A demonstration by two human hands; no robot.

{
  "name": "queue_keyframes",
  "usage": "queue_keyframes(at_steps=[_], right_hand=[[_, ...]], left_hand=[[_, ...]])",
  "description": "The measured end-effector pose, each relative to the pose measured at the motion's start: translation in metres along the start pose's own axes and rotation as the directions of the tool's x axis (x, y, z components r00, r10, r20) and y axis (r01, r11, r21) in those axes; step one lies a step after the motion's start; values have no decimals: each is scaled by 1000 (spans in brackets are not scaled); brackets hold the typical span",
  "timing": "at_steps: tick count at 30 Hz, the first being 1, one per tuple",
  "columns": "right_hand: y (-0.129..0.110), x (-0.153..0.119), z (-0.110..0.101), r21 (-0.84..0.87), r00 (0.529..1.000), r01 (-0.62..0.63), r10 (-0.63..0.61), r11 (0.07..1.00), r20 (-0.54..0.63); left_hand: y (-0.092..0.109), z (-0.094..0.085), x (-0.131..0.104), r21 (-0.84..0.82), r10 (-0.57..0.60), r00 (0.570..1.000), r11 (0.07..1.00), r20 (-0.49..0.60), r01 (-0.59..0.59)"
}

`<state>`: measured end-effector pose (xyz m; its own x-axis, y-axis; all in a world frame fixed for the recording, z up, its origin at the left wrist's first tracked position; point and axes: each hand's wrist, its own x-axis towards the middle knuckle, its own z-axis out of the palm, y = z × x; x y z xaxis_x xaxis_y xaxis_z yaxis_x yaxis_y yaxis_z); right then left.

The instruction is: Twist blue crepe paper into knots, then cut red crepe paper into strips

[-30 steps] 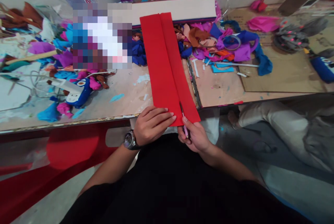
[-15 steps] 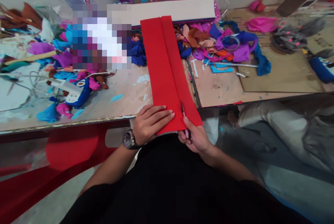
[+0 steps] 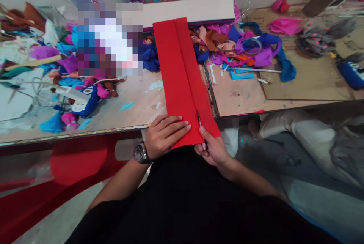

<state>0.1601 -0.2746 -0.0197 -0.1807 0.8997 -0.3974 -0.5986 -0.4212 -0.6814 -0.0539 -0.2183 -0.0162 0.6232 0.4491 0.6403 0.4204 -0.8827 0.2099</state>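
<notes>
A long red sheet (image 3: 178, 73) with a lengthwise fold or slit runs from a white box down over the table's front edge. My left hand (image 3: 166, 136), with a watch on the wrist, lies flat on the sheet's near end, fingers stretched out. My right hand (image 3: 212, 147) is closed around scissors (image 3: 199, 122) at the lower right of the sheet. The scissors' dark blade lies along the line in the red sheet; their pink handle is partly hidden by the fingers.
Colourful crumpled scraps (image 3: 222, 43) lie behind and beside the sheet. The white box (image 3: 190, 10) is at the back, a blue and white power strip (image 3: 85, 101) at left, cardboard (image 3: 307, 84) at right. Another person's leg (image 3: 295, 126) is below the table at right.
The near edge of the red sheet sits slightly lower by my left hand. Otherwise both hands and the scissors have barely moved.
</notes>
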Motion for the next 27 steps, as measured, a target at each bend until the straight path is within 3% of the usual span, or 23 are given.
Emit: queue_keyframes(at_steps=[10,17,23,27], right_hand=[[1,-4,2,-33,999,-28,28,999,23],[4,-6,5,17,1000,3,-3,1000,-14],[5,-5,8,47,994,17,-12,999,-112],[4,-5,10,45,994,5,0,999,-108]], left_hand=[[0,-3,2,6,24,1000,1000,-16,-24],[1,-3,1,7,26,1000,1000,-18,-25],[3,-3,3,3,41,999,999,-26,-41],[4,-3,3,6,41,999,999,-31,-41]])
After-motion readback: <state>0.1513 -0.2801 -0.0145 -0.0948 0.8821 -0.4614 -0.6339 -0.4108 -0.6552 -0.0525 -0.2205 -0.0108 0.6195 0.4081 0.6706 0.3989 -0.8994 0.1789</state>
